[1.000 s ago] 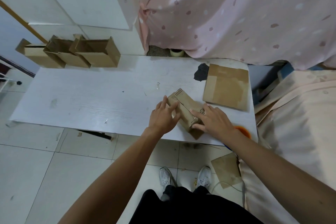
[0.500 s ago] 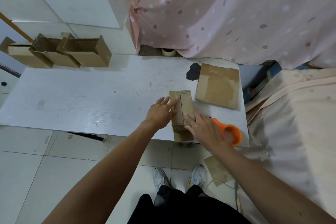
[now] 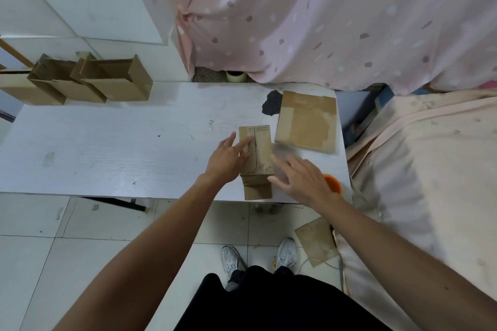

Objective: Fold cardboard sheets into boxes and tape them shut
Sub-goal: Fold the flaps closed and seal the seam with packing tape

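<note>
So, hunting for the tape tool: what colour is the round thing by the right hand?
Orange: the round thing peeks out behind the right hand, head view.

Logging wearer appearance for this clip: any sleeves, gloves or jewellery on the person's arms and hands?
Left arm and right arm are bare, no sleeves in view. The left hand and right hand are ungloved, with no watch, ring or bracelet visible.
</note>
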